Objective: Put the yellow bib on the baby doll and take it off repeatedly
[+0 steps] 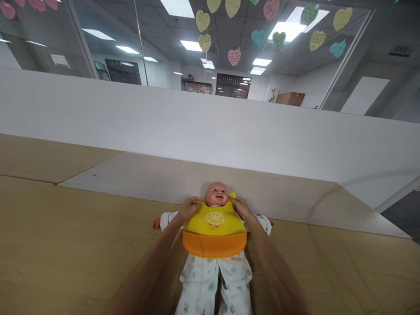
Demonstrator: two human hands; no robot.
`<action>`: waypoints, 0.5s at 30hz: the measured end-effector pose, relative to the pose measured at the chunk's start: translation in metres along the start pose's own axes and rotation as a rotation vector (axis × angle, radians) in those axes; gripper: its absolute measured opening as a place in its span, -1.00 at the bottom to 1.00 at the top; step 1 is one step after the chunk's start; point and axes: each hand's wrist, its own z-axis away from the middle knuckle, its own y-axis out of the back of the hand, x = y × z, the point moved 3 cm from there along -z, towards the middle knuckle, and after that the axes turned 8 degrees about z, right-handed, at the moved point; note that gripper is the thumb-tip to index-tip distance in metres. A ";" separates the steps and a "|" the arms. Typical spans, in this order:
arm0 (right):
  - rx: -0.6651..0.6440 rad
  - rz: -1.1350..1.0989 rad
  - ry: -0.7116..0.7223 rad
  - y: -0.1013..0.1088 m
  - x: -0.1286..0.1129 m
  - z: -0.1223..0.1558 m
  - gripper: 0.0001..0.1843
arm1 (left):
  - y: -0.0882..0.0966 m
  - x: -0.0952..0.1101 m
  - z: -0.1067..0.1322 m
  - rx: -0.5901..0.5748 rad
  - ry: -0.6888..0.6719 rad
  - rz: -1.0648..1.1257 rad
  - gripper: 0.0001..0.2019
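A baby doll [217, 191] in white patterned clothes lies on its back, arms spread out to both sides. Over its chest is a yellow silicone bib [215, 222] with a lemon slice print and an orange catch pocket [214, 245] along the bottom. My left hand [189, 208] grips the bib's upper edge by the doll's shoulder on the left. At the other side of the neck, my right hand [242, 207] pinches the bib's strap, whose yellow end sticks up beside the doll's head. Some fingertips are hidden behind the bib.
The doll lies on a tan padded surface [98, 245] with its head near a pale grey strip [157, 175]. Behind rises a low white wall [197, 127] topped by glass panes. Heart-shaped paper notes [234, 57] are stuck on the glass.
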 end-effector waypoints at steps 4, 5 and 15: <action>0.109 0.116 -0.021 0.007 -0.001 -0.009 -0.84 | -0.004 -0.001 -0.002 0.039 0.052 -0.057 -0.85; 0.154 0.161 -0.033 0.010 0.000 -0.012 -0.88 | -0.006 -0.002 -0.002 0.061 0.068 -0.066 -0.86; 0.232 0.440 -0.162 0.015 0.013 -0.027 -0.90 | -0.012 -0.005 -0.006 0.099 0.107 -0.053 -0.94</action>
